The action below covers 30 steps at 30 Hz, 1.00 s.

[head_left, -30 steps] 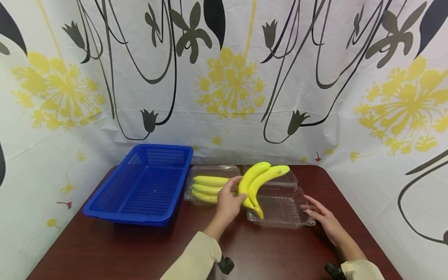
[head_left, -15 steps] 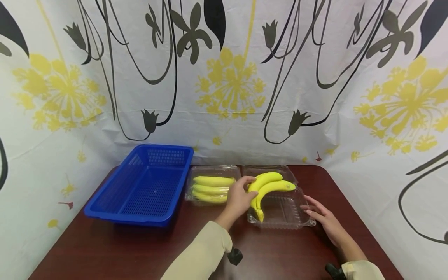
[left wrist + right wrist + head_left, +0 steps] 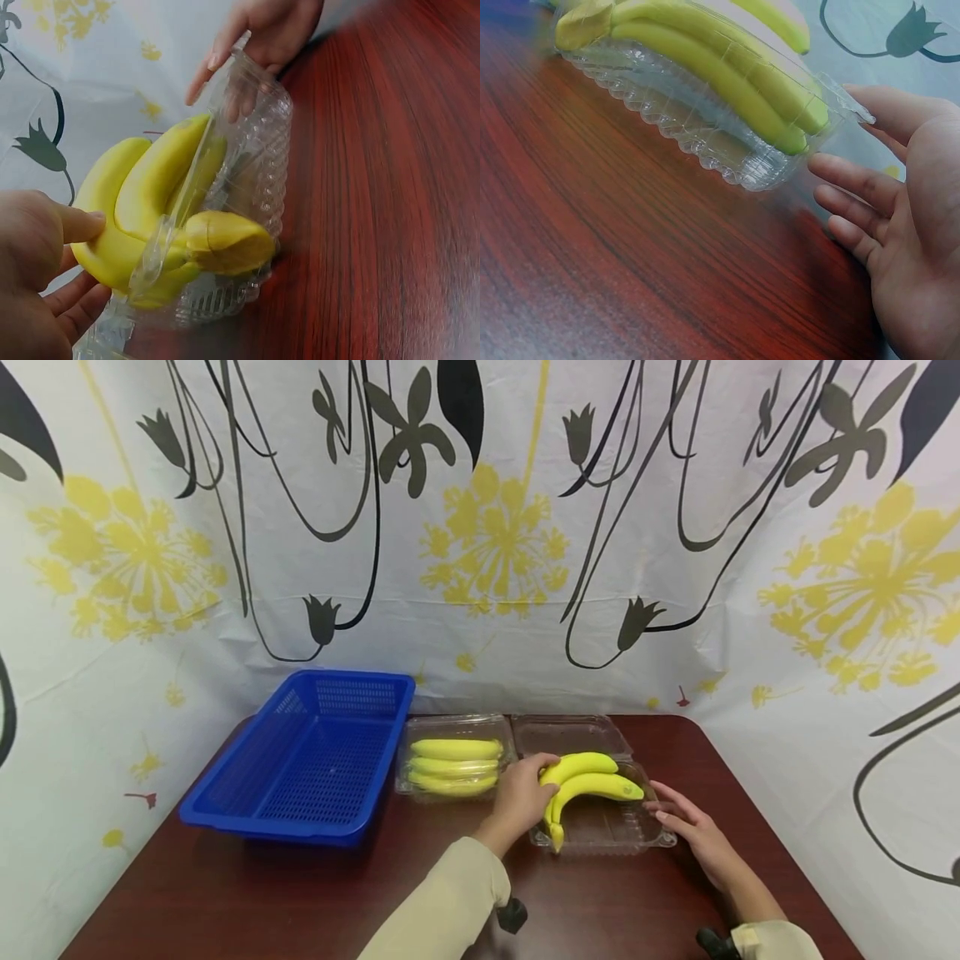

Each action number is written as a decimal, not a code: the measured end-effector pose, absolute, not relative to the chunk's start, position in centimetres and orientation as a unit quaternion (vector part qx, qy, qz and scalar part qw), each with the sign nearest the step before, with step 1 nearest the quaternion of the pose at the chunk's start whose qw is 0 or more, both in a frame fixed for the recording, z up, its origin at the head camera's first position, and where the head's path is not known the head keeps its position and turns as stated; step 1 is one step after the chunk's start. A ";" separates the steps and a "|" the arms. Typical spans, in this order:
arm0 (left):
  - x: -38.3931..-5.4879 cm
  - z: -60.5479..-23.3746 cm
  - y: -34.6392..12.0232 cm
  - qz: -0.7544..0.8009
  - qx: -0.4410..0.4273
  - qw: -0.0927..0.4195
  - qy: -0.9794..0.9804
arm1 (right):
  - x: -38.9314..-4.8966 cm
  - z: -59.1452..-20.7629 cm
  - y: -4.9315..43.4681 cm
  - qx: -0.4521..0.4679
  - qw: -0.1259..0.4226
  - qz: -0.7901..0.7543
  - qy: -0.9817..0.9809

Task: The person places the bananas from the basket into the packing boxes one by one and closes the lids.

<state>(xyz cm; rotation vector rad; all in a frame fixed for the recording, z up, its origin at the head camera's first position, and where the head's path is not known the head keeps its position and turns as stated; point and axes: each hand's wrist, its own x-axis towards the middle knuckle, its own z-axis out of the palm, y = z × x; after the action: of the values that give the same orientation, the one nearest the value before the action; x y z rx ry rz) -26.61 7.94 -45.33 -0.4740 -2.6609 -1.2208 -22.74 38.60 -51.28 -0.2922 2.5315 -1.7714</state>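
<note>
In the head view my left hand [image 3: 525, 793] grips a bunch of yellow bananas [image 3: 592, 787] by its left side, thumb on top. The bunch lies partly inside a clear plastic clamshell box [image 3: 615, 837], its stem end over the front left rim. The box's lid [image 3: 573, 735] is folded back behind it. My right hand [image 3: 701, 839] is at the box's right side, its fingers fairly straight. The right wrist view shows the thumb of that hand [image 3: 922, 202] by the box's corner tab; whether it presses the plastic I cannot tell.
Left of this box stands a second clear clamshell [image 3: 402, 777] with bananas [image 3: 457, 749] inside. A blue perforated plastic basket [image 3: 292, 831] occupies the left of the dark red wooden table [image 3: 300, 902]. Patterned cloth [image 3: 495, 643] hangs along the back and sides.
My left hand has brought the bananas rightward and down, from above the box to partly inside it. The lid has tipped farther back. My right hand has stayed at the box's side.
</note>
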 end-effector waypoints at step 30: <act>-27.9 -43.3 8.3 -0.294 -0.191 0.010 -0.937 | -22.7 -51.3 38.5 -0.070 0.022 -0.557 0.827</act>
<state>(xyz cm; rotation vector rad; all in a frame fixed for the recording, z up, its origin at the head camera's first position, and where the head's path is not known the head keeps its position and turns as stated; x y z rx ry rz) -27.95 8.28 -43.32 -0.5959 -2.9248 -0.9166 -22.73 38.50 -51.29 -0.2160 2.5624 -1.7254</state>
